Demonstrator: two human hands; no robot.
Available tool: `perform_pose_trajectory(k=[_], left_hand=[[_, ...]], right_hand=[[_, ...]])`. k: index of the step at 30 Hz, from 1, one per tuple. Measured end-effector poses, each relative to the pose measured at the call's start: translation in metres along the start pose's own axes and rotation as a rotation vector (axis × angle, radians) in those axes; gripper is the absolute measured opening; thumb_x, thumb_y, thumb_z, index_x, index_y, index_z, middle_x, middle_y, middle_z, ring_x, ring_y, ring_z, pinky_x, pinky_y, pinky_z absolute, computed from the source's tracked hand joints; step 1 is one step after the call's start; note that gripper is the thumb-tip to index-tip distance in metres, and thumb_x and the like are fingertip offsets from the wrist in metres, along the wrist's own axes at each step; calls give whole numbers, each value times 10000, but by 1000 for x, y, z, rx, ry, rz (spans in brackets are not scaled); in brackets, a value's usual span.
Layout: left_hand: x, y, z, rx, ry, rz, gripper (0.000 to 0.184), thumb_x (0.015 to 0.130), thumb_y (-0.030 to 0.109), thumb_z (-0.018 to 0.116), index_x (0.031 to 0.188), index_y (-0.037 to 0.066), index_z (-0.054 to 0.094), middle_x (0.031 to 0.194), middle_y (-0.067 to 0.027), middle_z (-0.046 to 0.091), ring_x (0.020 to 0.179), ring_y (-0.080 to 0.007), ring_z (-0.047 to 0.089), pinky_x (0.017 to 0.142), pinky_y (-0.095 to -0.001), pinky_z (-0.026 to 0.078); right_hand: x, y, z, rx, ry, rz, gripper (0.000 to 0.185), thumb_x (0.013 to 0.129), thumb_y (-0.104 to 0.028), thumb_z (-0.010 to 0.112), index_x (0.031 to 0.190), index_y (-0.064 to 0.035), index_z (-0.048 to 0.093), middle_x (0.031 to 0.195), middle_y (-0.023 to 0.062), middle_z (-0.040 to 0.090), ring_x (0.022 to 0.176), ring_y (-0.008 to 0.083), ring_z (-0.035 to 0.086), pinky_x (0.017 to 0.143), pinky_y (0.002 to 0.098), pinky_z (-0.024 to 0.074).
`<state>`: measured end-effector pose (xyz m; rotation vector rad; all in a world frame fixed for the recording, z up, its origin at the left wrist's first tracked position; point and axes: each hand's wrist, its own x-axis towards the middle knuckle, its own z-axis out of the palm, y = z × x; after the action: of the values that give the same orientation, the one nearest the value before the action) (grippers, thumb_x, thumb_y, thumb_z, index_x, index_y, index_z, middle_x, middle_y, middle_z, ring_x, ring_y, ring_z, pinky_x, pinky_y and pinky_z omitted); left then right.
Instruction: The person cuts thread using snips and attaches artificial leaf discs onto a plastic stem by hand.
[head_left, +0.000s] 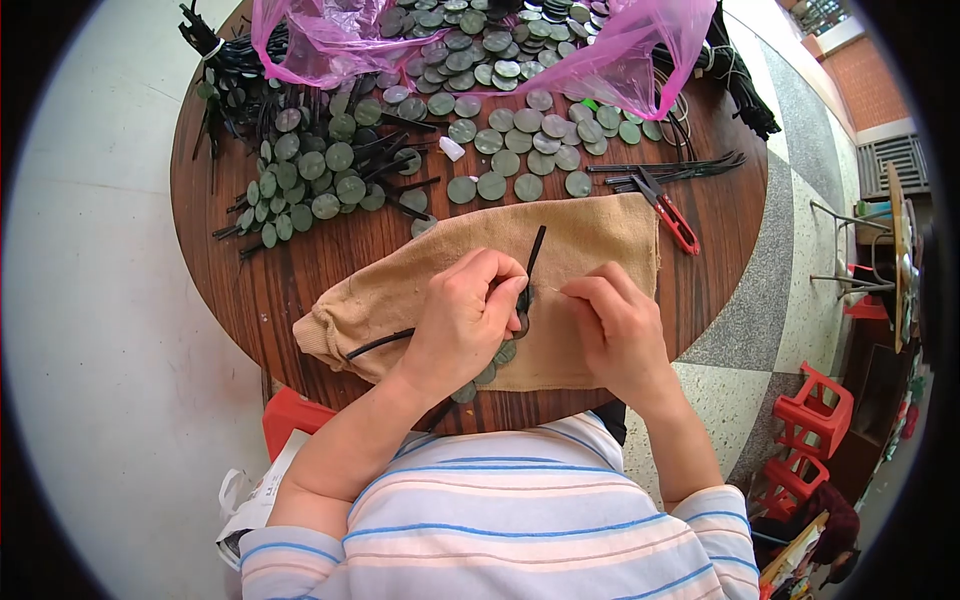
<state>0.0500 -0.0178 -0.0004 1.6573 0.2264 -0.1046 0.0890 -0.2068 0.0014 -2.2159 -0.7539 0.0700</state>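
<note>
My left hand (pixel 465 310) is closed in a pinch on a black stem (pixel 538 250), whose upper end sticks up past the fingertips. Round grey-green discs (pixel 505 352) hang below that hand, trailing toward the table edge. A little to the right, my right hand (pixel 620 325) pinches what looks like a fine pale thread (pixel 548 290) that runs toward the left fingertips. Both hands are over a tan cloth (pixel 590 235) laid on the table. Another black stem (pixel 380 343) curves out on the cloth left of my left hand.
Loose discs (pixel 529 187) spread across the round wooden table (pixel 715 255), beside a pink plastic bag (pixel 650 60). Bundled disc stems (pixel 310 165) lie at left. Red-handled snips (pixel 675 220) and black stems (pixel 670 172) lie at right. Red stools (pixel 815 410) stand on the floor.
</note>
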Motion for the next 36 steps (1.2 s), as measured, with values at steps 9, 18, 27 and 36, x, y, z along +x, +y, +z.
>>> perform_pose_trajectory(k=[9,18,27,36], left_hand=[[0,0,-1,13,-6,-3,68,944,12,588,906,-43,600,815,-97,617,585,-127,646,508,-262,506],[1,0,-1,20,-8,7,65,944,11,585,912,-43,604,826,-96,616,583,-131,646,502,-261,504],[1,1,-1,33,-14,8,60,944,7,582,909,-40,599,812,-98,613,576,-129,640,497,-263,495],[0,-1,-2,43,-24,7,61,966,5,568,926,-19,607,799,-27,604,603,-68,607,523,-210,493]], right_hand=[[6,3,4,-1,30,-42,261,763,111,606,972,-46,606,896,118,569,755,331,628,631,404,506],[19,12,-1,-70,-78,-174,337,681,107,606,976,-56,599,924,101,554,858,307,610,698,405,507],[26,14,-5,-37,-139,-215,338,700,106,623,995,-58,614,933,104,561,856,314,622,705,403,507],[30,18,-9,-45,-144,-219,345,698,136,642,986,-54,626,969,111,584,849,333,638,701,407,522]])
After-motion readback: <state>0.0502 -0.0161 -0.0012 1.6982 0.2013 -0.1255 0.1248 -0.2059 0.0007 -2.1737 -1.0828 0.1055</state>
